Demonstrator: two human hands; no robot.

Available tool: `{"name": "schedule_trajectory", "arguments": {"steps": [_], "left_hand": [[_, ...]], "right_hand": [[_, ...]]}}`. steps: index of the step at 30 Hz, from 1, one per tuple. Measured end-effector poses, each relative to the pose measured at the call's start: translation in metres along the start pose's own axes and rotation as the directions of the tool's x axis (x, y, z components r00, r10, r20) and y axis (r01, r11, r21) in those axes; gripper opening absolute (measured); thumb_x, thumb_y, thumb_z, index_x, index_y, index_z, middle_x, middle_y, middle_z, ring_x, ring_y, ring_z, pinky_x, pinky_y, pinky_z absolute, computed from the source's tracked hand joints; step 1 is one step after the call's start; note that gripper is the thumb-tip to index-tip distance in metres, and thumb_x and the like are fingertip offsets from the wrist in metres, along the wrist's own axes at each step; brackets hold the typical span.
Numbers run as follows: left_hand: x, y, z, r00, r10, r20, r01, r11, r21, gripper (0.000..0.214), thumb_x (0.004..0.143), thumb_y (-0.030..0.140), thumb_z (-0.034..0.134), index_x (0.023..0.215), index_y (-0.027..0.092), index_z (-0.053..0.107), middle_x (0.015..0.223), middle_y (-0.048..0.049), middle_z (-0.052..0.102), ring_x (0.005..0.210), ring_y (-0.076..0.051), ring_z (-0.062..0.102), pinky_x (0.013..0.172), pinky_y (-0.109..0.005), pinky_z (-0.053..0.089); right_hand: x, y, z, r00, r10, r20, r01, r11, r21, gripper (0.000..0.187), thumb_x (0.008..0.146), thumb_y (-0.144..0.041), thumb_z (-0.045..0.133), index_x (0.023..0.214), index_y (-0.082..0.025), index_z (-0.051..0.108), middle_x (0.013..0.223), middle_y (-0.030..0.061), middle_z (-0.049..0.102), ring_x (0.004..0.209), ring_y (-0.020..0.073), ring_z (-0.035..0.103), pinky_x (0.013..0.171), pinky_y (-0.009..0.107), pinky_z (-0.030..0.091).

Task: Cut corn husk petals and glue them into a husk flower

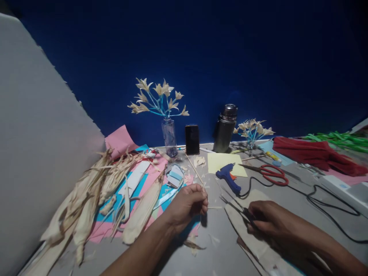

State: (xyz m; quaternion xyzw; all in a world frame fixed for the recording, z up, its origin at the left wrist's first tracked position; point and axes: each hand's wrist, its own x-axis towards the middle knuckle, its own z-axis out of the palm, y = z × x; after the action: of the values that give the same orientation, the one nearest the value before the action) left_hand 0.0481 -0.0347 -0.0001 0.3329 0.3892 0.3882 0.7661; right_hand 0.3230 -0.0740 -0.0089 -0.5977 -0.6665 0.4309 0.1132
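Observation:
My left hand (pixel 188 205) is closed in a pinch on a thin wooden stick (pixel 194 170) that points up and away toward the phone. My right hand (pixel 268 222) lies low on the table, closed on small dark scissors (pixel 234 205) whose blades point left over a strip of pale corn husk (pixel 253 237). The two hands sit a short way apart near the table's front.
A heap of dried corn husks (pixel 94 199) on pink and blue paper (pixel 149 180) lies left. Behind stand a vase of husk flowers (pixel 162 103), a phone (pixel 192 139), a steel flask (pixel 225 128), a blue glue gun (pixel 228 177), red scissors (pixel 271 174), red cloth (pixel 313 153) and black cable (pixel 324 205).

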Motion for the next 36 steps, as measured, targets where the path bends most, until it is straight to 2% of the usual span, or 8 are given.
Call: {"name": "schedule_trajectory", "arguments": {"steps": [6,9,14,19,21,24,29,36], "left_hand": [[-0.008,0.003,0.004,0.966,0.245,-0.079,-0.227,0.957,0.182,0.012,0.067,0.016,0.072,0.064,0.017,0.061,0.057,-0.0019,0.062,0.052,-0.012,0.055,0.056,-0.024,0.042],[-0.010,0.003,0.006,0.936,0.339,-0.091,-0.303,0.912,0.278,0.010,0.066,0.013,0.071,0.062,0.017,0.062,0.055,-0.0016,0.062,0.054,-0.013,0.056,0.058,-0.025,0.043],[-0.013,-0.003,0.009,0.940,0.337,-0.059,-0.292,0.880,0.376,0.010,0.067,0.013,0.071,0.061,0.017,0.063,0.057,-0.0022,0.062,0.055,-0.013,0.054,0.056,-0.024,0.040],[-0.013,-0.006,0.012,0.931,0.360,-0.061,-0.302,0.853,0.427,0.014,0.067,0.020,0.074,0.062,0.017,0.061,0.058,0.0002,0.060,0.056,-0.011,0.050,0.056,-0.023,0.038],[-0.010,-0.006,0.010,0.913,0.402,-0.078,-0.320,0.820,0.475,0.016,0.068,0.023,0.075,0.062,0.017,0.061,0.059,0.0007,0.060,0.057,-0.011,0.050,0.057,-0.024,0.038],[-0.006,-0.006,0.005,0.862,0.494,-0.111,-0.336,0.722,0.605,0.017,0.071,0.025,0.074,0.062,0.017,0.062,0.060,0.0004,0.060,0.059,-0.013,0.051,0.059,-0.025,0.039],[-0.003,-0.007,-0.001,0.812,0.572,-0.120,-0.319,0.606,0.729,0.014,0.077,0.022,0.067,0.063,0.018,0.062,0.062,-0.0002,0.061,0.062,-0.014,0.052,0.062,-0.027,0.040],[0.001,-0.010,0.001,0.871,0.474,-0.127,-0.273,0.683,0.677,0.014,0.080,0.026,0.064,0.069,0.018,0.064,0.065,-0.0002,0.062,0.065,-0.014,0.053,0.063,-0.027,0.041]], "right_hand": [[0.000,0.001,0.010,0.984,-0.065,-0.165,0.010,0.950,-0.313,0.009,0.073,-0.020,0.063,0.071,-0.020,0.054,0.070,0.0014,0.065,0.064,0.0176,0.055,0.059,0.027,0.034],[-0.004,0.001,0.007,0.977,-0.168,-0.129,0.118,0.938,-0.326,0.003,0.079,-0.024,0.062,0.079,-0.021,0.062,0.079,0.0033,0.069,0.071,0.0203,0.059,0.064,0.029,0.039],[-0.007,-0.035,0.004,0.950,-0.243,-0.195,0.211,0.963,-0.169,0.018,0.088,-0.033,0.055,0.088,-0.022,0.070,0.086,0.0042,0.071,0.078,0.0211,0.063,0.070,0.029,0.044],[0.022,-0.084,0.024,0.941,-0.275,-0.195,0.321,0.909,0.267,0.032,0.078,-0.040,0.069,0.101,-0.018,0.072,0.088,0.0040,0.071,0.069,0.0169,0.060,0.061,0.026,0.044],[0.036,-0.093,0.031,0.931,-0.276,-0.238,0.345,0.878,0.331,0.026,0.074,-0.038,0.072,0.089,-0.017,0.072,0.085,0.0038,0.070,0.069,0.0163,0.058,0.062,0.027,0.044],[0.053,-0.098,0.035,0.926,-0.271,-0.263,0.356,0.860,0.366,0.018,0.070,-0.034,0.073,0.074,-0.016,0.070,0.071,0.0022,0.067,0.066,0.0158,0.056,0.061,0.027,0.043],[0.067,-0.094,0.040,0.903,-0.312,-0.296,0.417,0.800,0.430,0.016,0.072,-0.032,0.072,0.074,-0.017,0.073,0.071,0.0020,0.069,0.067,0.0161,0.058,0.063,0.027,0.044],[0.077,-0.077,0.048,0.901,-0.282,-0.329,0.419,0.761,0.496,0.016,0.073,-0.032,0.075,0.068,-0.017,0.073,0.068,0.0025,0.068,0.066,0.0170,0.058,0.064,0.029,0.044]]}}
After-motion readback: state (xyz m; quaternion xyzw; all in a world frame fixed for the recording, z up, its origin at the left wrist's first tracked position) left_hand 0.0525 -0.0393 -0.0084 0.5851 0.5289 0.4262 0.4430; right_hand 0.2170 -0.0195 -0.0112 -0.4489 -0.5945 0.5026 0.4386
